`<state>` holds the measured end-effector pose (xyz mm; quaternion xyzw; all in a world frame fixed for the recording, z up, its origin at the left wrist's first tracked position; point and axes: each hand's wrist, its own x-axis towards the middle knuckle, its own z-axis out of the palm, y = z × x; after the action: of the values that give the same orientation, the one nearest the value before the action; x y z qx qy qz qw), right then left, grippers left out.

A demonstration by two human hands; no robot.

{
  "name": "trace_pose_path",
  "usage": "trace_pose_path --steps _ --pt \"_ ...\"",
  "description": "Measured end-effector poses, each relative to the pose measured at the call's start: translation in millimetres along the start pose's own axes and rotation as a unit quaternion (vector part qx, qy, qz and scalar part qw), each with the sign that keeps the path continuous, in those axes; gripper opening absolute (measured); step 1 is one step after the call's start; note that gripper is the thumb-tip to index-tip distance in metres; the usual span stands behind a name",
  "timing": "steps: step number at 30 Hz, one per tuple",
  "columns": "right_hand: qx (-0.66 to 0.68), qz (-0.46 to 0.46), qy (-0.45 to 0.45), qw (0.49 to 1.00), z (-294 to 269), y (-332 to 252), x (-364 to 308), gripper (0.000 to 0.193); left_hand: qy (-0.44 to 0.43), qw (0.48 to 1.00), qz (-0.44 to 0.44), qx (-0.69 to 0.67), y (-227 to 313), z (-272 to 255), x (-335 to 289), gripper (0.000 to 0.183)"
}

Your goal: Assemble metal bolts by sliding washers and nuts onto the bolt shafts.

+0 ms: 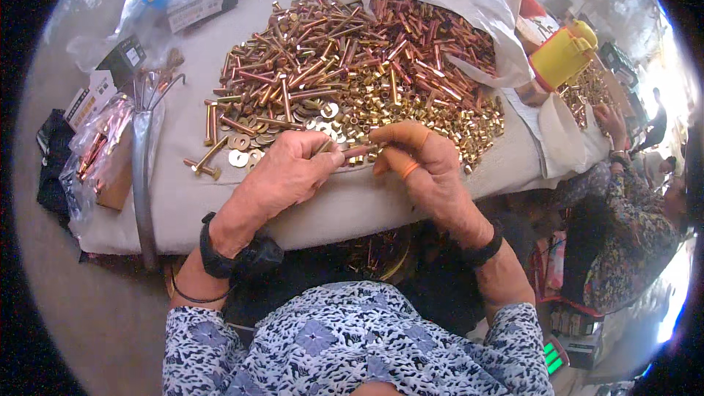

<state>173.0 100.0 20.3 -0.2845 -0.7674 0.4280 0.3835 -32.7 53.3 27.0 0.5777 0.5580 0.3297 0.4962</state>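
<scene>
Copper-coloured and thin, a bolt [350, 152] lies almost level between the two hands, its long axis running from nine o'clock to three o'clock above the near edge of the table [191, 198]. The left hand [282, 172] comes in from seven o'clock, back upward, wrist bent, with thumb and forefinger pinched on the bolt's left end. The right hand [422, 169] comes in from five o'clock, its fingers curled, and pinches the bolt's right end; an orange rubber cap covers the forefinger and an orange band rings another finger. Both wrists carry dark bands.

Just beyond the fingertips, toward twelve o'clock, a broad heap of bolts and nuts [367, 66] spreads across the pale cloth of the table, brass and copper mixed, the pieces pointing every way. Flat washers [238, 158] and a few loose bolts lie at ten o'clock from the left hand. At nine o'clock a clear bag of copper parts [95, 147] rests beside a grey metal bar [141, 176]. White sacking [455, 0] rises at one o'clock, with a yellow plastic jug [561, 55] at two o'clock. At three o'clock another person's patterned sleeve [631, 227] reaches toward a second pile.
</scene>
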Motion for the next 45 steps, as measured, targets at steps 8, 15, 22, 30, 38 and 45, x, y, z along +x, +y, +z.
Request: trace_pose_path --steps 8,15,22,30,38,45 --pt "-0.013 0.002 -0.018 1.000 -1 -3 0 0.018 0.025 0.999 0.021 0.031 -3 0 4 0.019" --pt "-0.123 -0.159 0.021 0.979 0 4 1 0.014 0.081 0.981 0.114 0.132 6 11 -4 0.018" --pt "-0.082 -0.128 -0.043 0.987 -5 -4 -5 0.016 0.044 0.997 -0.044 -0.054 15 20 -24 0.017" --pt "-0.070 -0.126 -0.009 0.989 -7 -3 -11 0.016 0.070 0.995 0.014 -0.065 2 28 -28 0.016" --pt "-0.063 -0.168 -0.062 0.982 -12 4 -12 0.021 0.108 0.993 0.050 -0.004 -6 41 -26 0.015" --pt "-0.090 -0.116 -0.002 0.989 -4 3 -14 0.015 0.118 0.991 0.054 0.023 -14 41 -25 0.013"
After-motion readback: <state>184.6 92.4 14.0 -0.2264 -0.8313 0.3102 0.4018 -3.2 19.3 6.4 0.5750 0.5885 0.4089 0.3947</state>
